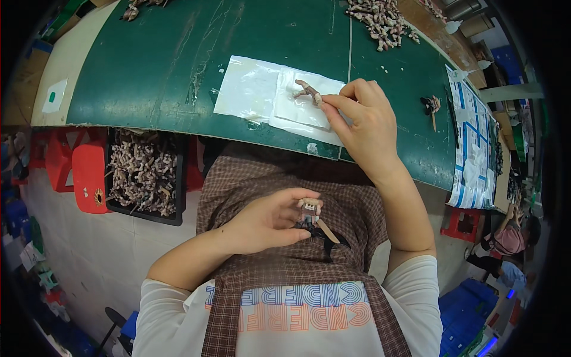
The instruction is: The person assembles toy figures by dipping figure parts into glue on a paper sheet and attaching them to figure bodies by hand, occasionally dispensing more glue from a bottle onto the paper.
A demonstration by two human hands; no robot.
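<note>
My right hand (pixel 366 122) pinches one end of a small flesh-and-brown figure part (pixel 307 91), shaped like a bent limb, between thumb and fingertips. This part is over a folded white sheet (pixel 291 113) on the green tabletop (pixel 154 71). Beside the sheet, and joining it, lies a shiny white plastic piece (pixel 247 89). Nearer my body, above the brown checked apron (pixel 238 178), my left hand (pixel 259 220) curls round a small figure torso (pixel 309 211). Black pieces and a flat tan stick (pixel 328 231) stick out below the torso.
Below the table's left side, a black tray (pixel 144 219) full of small figure parts sits by a red stool (pixel 89 172). More parts form a pile (pixel 383 24) at the far right. A small dark figure (pixel 430 105) and printed sheets (pixel 470 143) lie toward the right edge.
</note>
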